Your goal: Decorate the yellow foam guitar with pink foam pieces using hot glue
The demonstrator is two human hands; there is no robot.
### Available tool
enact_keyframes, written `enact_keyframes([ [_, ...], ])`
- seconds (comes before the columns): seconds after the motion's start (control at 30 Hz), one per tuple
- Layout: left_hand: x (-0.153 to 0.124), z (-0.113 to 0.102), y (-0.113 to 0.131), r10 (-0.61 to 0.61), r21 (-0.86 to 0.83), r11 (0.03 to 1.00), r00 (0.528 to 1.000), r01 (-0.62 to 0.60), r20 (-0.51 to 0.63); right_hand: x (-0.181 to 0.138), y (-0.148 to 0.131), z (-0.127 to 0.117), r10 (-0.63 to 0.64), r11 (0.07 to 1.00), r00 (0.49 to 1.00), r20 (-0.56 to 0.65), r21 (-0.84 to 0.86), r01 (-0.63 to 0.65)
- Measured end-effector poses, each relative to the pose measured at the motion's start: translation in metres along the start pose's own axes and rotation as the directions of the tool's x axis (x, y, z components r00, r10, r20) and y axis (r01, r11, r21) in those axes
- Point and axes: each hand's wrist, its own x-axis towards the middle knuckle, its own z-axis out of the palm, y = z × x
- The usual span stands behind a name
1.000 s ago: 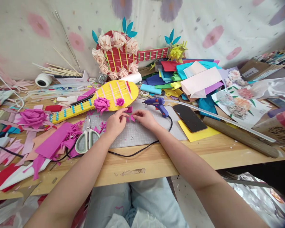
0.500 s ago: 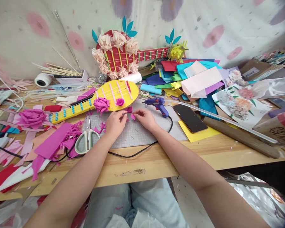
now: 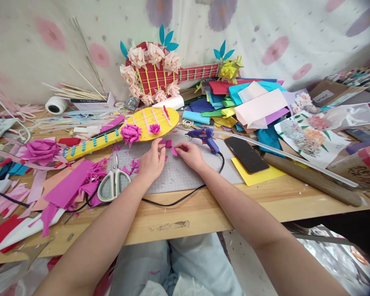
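Note:
My right hand (image 3: pixel 191 156) pinches a small piece of magenta paper (image 3: pixel 174 152) above the grey cutting mat (image 3: pixel 185 176). Beside it, my left hand (image 3: pixel 153 160) has its thumb and fingers apart and appears to hold nothing. Another magenta paper piece (image 3: pixel 168 143) lies just past the left fingertips. Behind the hands rests a yellow paper guitar (image 3: pixel 163 119) with pink strips and magenta paper flowers (image 3: pixel 130 134). A purple glue gun (image 3: pixel 206 138) lies to the right of my right hand. Scissors with pale green handles (image 3: pixel 113 181) lie left of my left wrist.
A black phone (image 3: pixel 246 154) lies on yellow paper at the right, near a wooden stick (image 3: pixel 314 179) and a long clear rod (image 3: pixel 290 158). Magenta scraps (image 3: pixel 69 183) cover the left side. A red paper guitar (image 3: pixel 197 74) stands behind. The glue gun's black cord (image 3: pixel 172 203) crosses the front.
My left fingers have parted and drawn slightly away from the magenta paper they were pinching near. My right hand stays almost in place with its piece.

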Motion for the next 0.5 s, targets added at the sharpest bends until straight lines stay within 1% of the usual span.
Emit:
enact_keyframes([
  [0.13,-0.001,0.001,0.001,0.073,-0.006,0.997,0.997,-0.073,-0.019,-0.002,-0.004,0.000,0.004,0.999,1.000,0.006,0.044,-0.004],
  [0.2,-0.001,0.004,0.002,0.092,-0.088,0.992,0.995,-0.095,-0.031,-0.002,-0.007,0.001,-0.006,0.995,1.000,0.019,0.099,0.004],
  [0.23,-0.001,0.007,0.003,0.082,-0.155,0.984,0.996,-0.085,-0.027,-0.002,-0.008,0.002,-0.015,0.992,1.000,0.027,0.129,0.012],
  [0.3,0.000,0.012,0.004,0.027,-0.315,0.949,1.000,-0.026,-0.002,-0.002,-0.009,0.003,-0.030,0.985,0.999,0.033,0.173,0.024],
  [0.37,0.002,0.018,0.003,-0.042,-0.459,0.887,0.999,0.052,0.033,-0.002,-0.009,0.003,-0.031,0.982,0.999,0.030,0.188,0.025],
  [0.43,0.004,0.022,0.001,-0.100,-0.547,0.829,0.993,0.116,0.058,-0.003,-0.009,0.003,-0.029,0.981,0.999,0.031,0.194,0.022],
  [0.5,0.007,0.024,-0.001,-0.144,-0.582,0.798,0.987,0.159,0.073,-0.004,-0.009,0.002,-0.038,0.982,0.998,0.042,0.189,0.029],
])
